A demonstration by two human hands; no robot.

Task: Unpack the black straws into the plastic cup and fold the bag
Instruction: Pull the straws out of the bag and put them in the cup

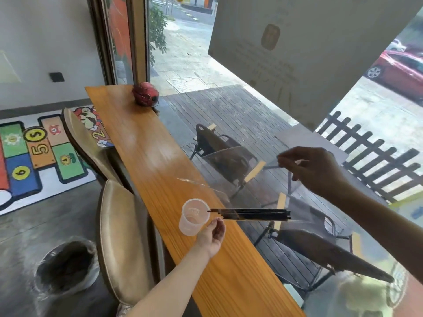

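Observation:
A clear plastic bag (249, 193) hangs in the air over the right edge of the wooden counter (160, 161). Several black straws (251, 213) lie level along its bottom, their tips poking out to the left over the rim of a translucent plastic cup (194, 216). The cup stands upright on the counter. My right hand (313, 170) is raised and pinches the bag's upper edge. My left hand (212, 234) sits just right of the cup, its fingers pinched at the bag's lower left corner near the straw tips.
A red helmet-like object (145, 93) rests at the counter's far end. A window pane runs along the counter's right side. Two beige chairs (119, 236) (77, 138) stand left of the counter, with a round dark stool (66, 264) on the floor.

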